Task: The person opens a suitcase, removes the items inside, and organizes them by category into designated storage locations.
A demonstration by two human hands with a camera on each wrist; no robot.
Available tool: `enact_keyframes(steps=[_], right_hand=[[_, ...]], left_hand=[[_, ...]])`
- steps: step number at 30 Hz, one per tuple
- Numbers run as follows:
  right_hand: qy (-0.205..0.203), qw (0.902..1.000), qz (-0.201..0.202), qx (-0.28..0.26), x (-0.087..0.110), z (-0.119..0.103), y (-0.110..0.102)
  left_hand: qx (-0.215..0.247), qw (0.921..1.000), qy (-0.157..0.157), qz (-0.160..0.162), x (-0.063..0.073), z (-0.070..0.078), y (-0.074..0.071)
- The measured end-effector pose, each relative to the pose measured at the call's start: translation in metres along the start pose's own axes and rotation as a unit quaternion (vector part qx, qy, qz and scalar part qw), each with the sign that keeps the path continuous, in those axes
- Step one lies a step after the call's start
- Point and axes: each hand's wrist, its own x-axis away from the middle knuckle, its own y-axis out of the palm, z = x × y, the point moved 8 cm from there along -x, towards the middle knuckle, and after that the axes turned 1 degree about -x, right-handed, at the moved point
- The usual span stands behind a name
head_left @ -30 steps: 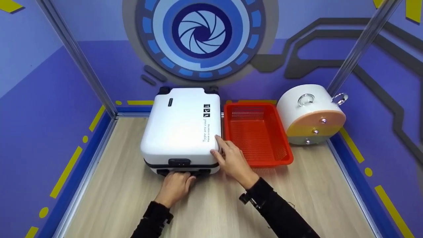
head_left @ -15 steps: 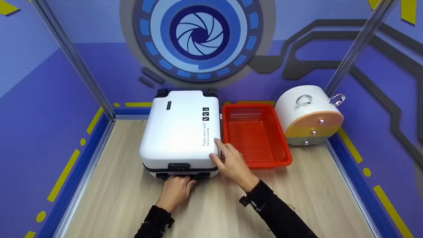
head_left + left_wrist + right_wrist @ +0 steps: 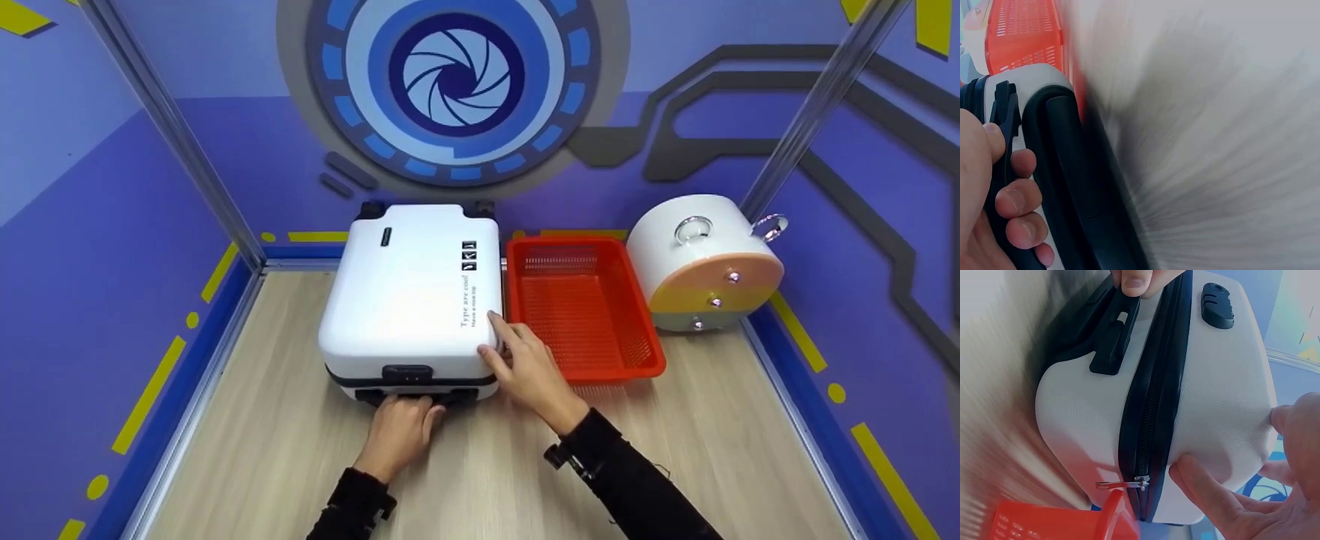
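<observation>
A white hard-shell suitcase [image 3: 412,292] lies flat on the wooden table, with its wheels at the far end. My left hand [image 3: 397,435] grips its black carry handle [image 3: 1005,169] at the near end; in the left wrist view the fingers curl round that handle. My right hand [image 3: 529,367] rests on the near right corner, thumb and fingers spread over the shell. In the right wrist view a black combination lock [image 3: 1217,306] sits near the seam. The black zipper [image 3: 1157,399] is closed there, and a silver zipper pull [image 3: 1123,485] hangs at the side.
A red plastic basket [image 3: 656,360] stands close along the suitcase's right side. Right of it, a round white box [image 3: 667,240] with a striped front and metal rings stands by the wall. Patterned blue and purple panels [image 3: 240,165] enclose the table [image 3: 480,480].
</observation>
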Motion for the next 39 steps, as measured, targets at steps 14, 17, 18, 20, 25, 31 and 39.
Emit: enact_keyframes(steps=[14, 17, 18, 20, 25, 31, 39], right_hand=[[0.014, 0.9999, -0.003, 0.006, -0.002, 0.001, -0.003], [0.021, 0.9998, -0.006, 0.002, -0.001, 0.002, -0.002], [0.025, 0.9997, -0.009, 0.002, -0.001, 0.003, -0.001], [0.030, 0.9994, -0.013, 0.000, 0.001, 0.005, 0.001], [0.042, 0.9989, -0.018, -0.011, 0.003, 0.006, 0.002], [0.048, 0.9987, -0.015, -0.008, 0.002, 0.007, 0.001], [0.056, 0.9983, -0.013, -0.005, -0.002, 0.012, -0.009]], left_hand=[[-0.008, 0.9994, -0.015, -0.031, -0.005, 0.001, 0.001], [-0.004, 0.9997, -0.013, -0.021, -0.003, 0.001, 0.001], [-0.003, 0.9997, -0.013, -0.021, -0.002, 0.001, 0.001], [0.002, 0.9994, -0.014, -0.030, -0.001, -0.001, 0.004], [0.007, 0.9967, -0.032, -0.074, -0.005, -0.012, 0.008], [0.037, 0.9949, -0.026, -0.090, -0.014, -0.016, 0.008], [0.026, 0.9985, 0.003, -0.048, -0.021, -0.002, -0.009]])
